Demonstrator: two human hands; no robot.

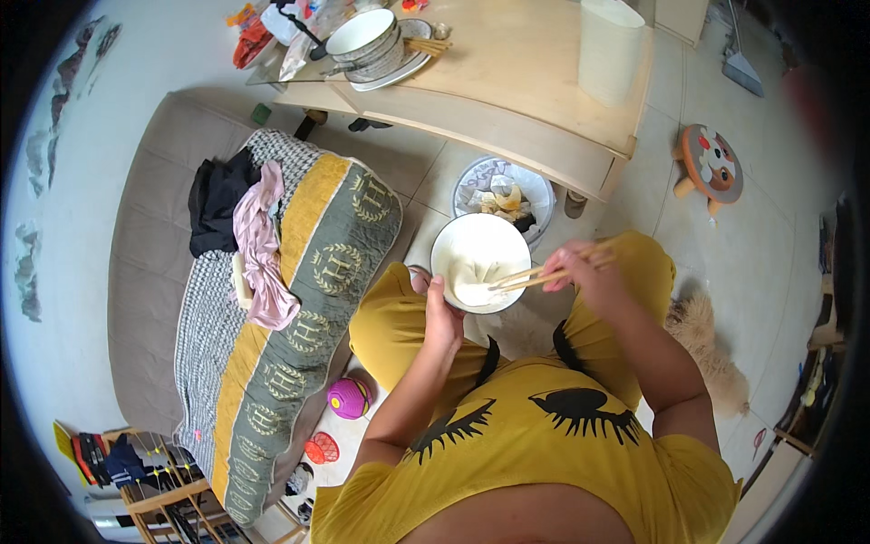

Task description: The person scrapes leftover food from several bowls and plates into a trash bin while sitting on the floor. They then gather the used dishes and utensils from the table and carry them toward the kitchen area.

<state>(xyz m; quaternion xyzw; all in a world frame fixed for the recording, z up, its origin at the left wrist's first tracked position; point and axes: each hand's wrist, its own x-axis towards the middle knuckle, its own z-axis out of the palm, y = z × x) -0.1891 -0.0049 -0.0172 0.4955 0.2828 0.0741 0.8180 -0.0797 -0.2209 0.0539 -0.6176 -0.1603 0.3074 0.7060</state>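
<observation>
A white bowl with a dark rim (pixel 480 234) is held above my lap, its opening facing up. My left hand (pixel 445 319) grips the bowl's lower left side, with the thumb at the rim. Inside lies a pale, floury or doughy mass (pixel 472 279); its exact kind cannot be told. Wooden chopsticks (pixel 533 276) are in my right hand (pixel 581 272), and their tips touch the white mass near the bowl's right side. The fingers of the right hand are slightly blurred.
A lined waste bin (pixel 550 204) with scraps stands just beyond the bowl, beside the wooden table (pixel 516 75). Stacked bowls (pixel 363 41) and a white container (pixel 612 54) are on that table. To the left is a sofa with a patterned cover (pixel 326 265); a small stool (pixel 714 163) stands right.
</observation>
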